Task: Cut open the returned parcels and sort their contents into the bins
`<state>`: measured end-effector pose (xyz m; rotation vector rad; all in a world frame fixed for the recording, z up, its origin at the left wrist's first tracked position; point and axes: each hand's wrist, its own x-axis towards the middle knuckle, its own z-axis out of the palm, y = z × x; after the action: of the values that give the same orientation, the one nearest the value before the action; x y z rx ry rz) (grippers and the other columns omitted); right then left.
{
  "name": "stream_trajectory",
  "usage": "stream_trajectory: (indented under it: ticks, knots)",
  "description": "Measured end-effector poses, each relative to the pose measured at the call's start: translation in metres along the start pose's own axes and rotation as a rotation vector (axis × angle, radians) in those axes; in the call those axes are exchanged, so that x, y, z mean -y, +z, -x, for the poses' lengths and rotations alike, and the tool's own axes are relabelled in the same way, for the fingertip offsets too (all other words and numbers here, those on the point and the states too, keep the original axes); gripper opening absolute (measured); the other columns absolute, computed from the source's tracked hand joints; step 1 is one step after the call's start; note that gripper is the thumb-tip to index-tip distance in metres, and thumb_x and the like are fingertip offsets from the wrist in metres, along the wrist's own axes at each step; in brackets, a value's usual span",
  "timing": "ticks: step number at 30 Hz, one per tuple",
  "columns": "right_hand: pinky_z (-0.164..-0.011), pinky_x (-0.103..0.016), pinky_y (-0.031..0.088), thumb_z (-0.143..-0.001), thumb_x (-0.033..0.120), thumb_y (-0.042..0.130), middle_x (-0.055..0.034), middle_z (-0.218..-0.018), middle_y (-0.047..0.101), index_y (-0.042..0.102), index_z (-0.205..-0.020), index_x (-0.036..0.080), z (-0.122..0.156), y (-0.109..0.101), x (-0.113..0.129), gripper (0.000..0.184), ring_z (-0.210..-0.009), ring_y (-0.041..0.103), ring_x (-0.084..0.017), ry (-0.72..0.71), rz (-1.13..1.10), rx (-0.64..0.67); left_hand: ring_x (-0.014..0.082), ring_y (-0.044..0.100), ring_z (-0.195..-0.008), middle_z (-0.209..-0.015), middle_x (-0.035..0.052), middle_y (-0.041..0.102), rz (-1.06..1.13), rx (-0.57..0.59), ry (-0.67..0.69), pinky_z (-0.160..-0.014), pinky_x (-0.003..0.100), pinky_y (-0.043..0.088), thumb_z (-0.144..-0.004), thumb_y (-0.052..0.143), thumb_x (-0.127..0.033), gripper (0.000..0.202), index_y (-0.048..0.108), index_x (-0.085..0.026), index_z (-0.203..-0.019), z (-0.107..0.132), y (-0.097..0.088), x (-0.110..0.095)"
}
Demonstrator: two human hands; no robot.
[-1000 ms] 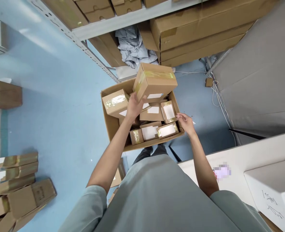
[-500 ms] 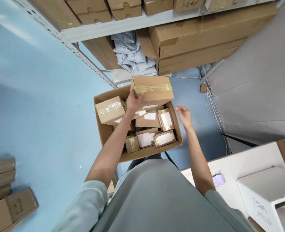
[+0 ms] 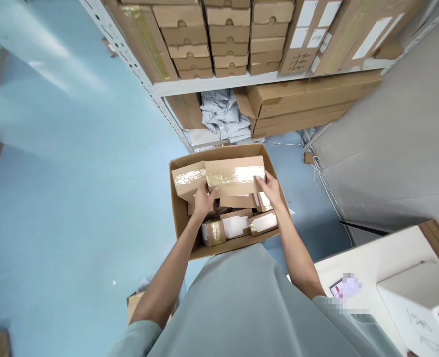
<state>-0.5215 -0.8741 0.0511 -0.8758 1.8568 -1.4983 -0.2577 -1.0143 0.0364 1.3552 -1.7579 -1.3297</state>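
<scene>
Blue floor [image 3: 74,188] under a stacked shelf [image 3: 219,83] carries an open carton [image 3: 179,218] of small parcels [image 3: 234,226]. Just above them, left hand [image 3: 204,199] and right hand [image 3: 270,188] close on a taped box [image 3: 234,176] — one at each end, likely to keep it level.

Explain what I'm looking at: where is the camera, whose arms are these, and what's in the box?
There is no machine here. The camera sits on a person's head and looks down, so both bare arms are that person's own. The left hand and right hand grip the two ends of a taped parcel, held over an open carton that stands on the blue floor. Inside the carton lie smaller parcels with white labels. Behind it is a shelf rack stacked with boxes; at lower right, a white table.
</scene>
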Motion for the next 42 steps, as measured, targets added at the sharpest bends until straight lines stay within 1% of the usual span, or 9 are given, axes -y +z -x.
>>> stream_trajectory:
  ticks: [4,9,15,21,26,30,36,39,42]
  knots:
    - [-0.127,-0.05,0.057,-0.092,0.082,0.079,-0.0129,-0.148,0.083,0.083,-0.141,0.019,0.061,-0.009,0.033,0.08,-0.14,0.076,-0.036,0.004,-0.053,-0.125,0.0407,0.074,-0.142,-0.149,0.0221,0.078,0.045,0.041,0.163,-0.127,0.06,0.056,-0.101,0.078,-0.052,0.061,0.067,-0.016,-0.149,0.031,-0.022,-0.013]
    - [-0.132,-0.054,0.054,-0.092,0.079,0.084,-0.0114,-0.148,0.083,0.087,-0.137,0.021,0.169,-0.026,0.084,0.073,-0.148,0.073,-0.039,0.019,-0.071,-0.346,0.0379,0.07,-0.151,-0.161,0.0175,0.073,0.089,0.21,0.364,-0.133,0.056,0.053,-0.109,0.072,-0.053,0.062,0.065,-0.02,-0.161,0.067,-0.047,-0.06]
    - [-0.135,-0.06,0.051,-0.093,0.076,0.087,-0.0121,-0.153,0.08,0.086,-0.144,0.023,0.324,-0.04,0.127,0.073,-0.156,0.067,-0.042,0.109,-0.043,-0.666,0.0358,0.07,-0.152,-0.164,0.0134,0.072,0.102,0.493,0.479,-0.133,0.053,0.055,-0.11,0.072,-0.049,0.059,0.065,-0.024,-0.163,0.13,-0.037,-0.109]
    - [-0.134,-0.066,0.052,-0.089,0.077,0.089,-0.0121,-0.146,0.084,0.089,-0.137,0.025,0.45,-0.073,0.131,0.07,-0.154,0.069,-0.044,0.165,0.015,-1.009,0.0367,0.071,-0.15,-0.164,0.0138,0.071,0.111,0.781,0.544,-0.126,0.052,0.062,-0.108,0.075,-0.049,0.064,0.06,-0.027,-0.166,0.213,0.012,-0.118]
    - [-0.129,-0.063,0.057,-0.092,0.072,0.088,-0.0131,-0.147,0.083,0.089,-0.137,0.024,0.549,-0.107,0.111,0.066,-0.149,0.073,-0.043,0.211,0.059,-1.24,0.0366,0.081,-0.131,-0.156,0.0162,0.074,0.038,1.006,0.614,-0.113,0.052,0.07,-0.106,0.078,-0.055,0.066,0.062,-0.028,-0.164,0.296,0.06,-0.11]
    - [-0.127,-0.062,0.058,-0.091,0.072,0.087,-0.0147,-0.148,0.083,0.088,-0.137,0.021,0.636,-0.144,0.081,0.068,-0.147,0.074,-0.044,0.271,0.053,-1.365,0.0348,0.083,-0.126,-0.149,0.0149,0.077,-0.027,1.141,0.672,-0.11,0.048,0.071,-0.109,0.074,-0.055,0.062,0.064,-0.027,-0.164,0.378,0.111,-0.104]
    - [-0.122,-0.06,0.061,-0.082,0.073,0.09,-0.0179,-0.134,0.088,0.087,-0.128,0.018,0.77,-0.205,0.028,0.071,-0.135,0.08,-0.042,0.324,-0.029,-1.581,0.0356,0.073,-0.145,-0.161,0.0164,0.07,-0.043,1.31,0.861,-0.121,0.048,0.063,-0.112,0.07,-0.044,0.065,0.055,-0.027,-0.173,0.512,0.196,-0.11]
    - [-0.115,-0.061,0.064,-0.072,0.078,0.093,-0.0192,-0.112,0.09,0.084,-0.115,0.017,0.829,-0.216,-0.006,0.075,-0.122,0.084,-0.042,0.408,-0.096,-1.686,0.0365,0.062,-0.16,-0.174,0.016,0.061,-0.037,1.39,1.02,-0.13,0.051,0.056,-0.112,0.066,-0.035,0.068,0.05,-0.026,-0.177,0.567,0.238,-0.122]
    - [-0.111,-0.062,0.064,-0.065,0.087,0.09,-0.0179,-0.099,0.089,0.081,-0.104,0.018,0.866,-0.205,-0.044,0.079,-0.115,0.085,-0.042,0.526,-0.155,-1.649,0.0371,0.056,-0.166,-0.178,0.0156,0.057,-0.069,1.477,1.194,-0.137,0.056,0.049,-0.11,0.064,-0.026,0.068,0.051,-0.026,-0.177,0.613,0.279,-0.133]
